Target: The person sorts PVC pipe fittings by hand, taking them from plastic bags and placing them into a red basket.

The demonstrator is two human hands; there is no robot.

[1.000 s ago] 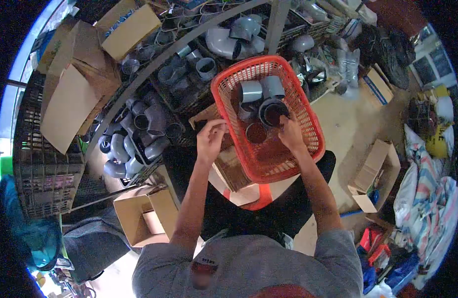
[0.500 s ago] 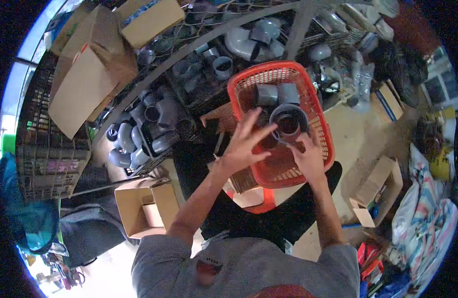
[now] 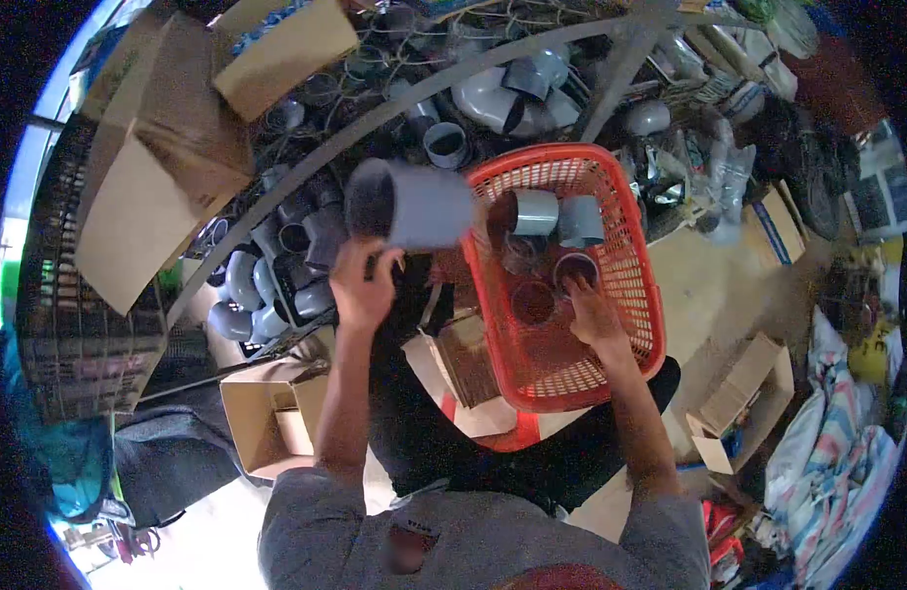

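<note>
My left hand (image 3: 363, 290) is closed on the lower edge of a large grey pipe coupling (image 3: 429, 206), lifted to the left of the red basket and blurred by motion. Inside the basket (image 3: 653, 324), my right hand (image 3: 598, 317) grips the rim of a smaller grey pipe fitting (image 3: 575, 264), with some fingers hidden in its opening. Two more grey fittings lie beyond it, one on the left (image 3: 536, 212) and one on the right (image 3: 581, 221). A darker round fitting (image 3: 532, 302) shows to the left of my right hand.
The basket rests on my lap. Crates of grey elbows (image 3: 245, 280) and other fittings stand ahead, behind a metal bar (image 3: 375, 118). Open cardboard boxes sit on the floor at left (image 3: 266, 423) and right (image 3: 743, 403). A striped cloth bundle (image 3: 832, 433) lies far right.
My left hand has closed on the large coupling and carried it up and left, out of the basket. My right hand stays in the basket, now with the smaller fitting alone.
</note>
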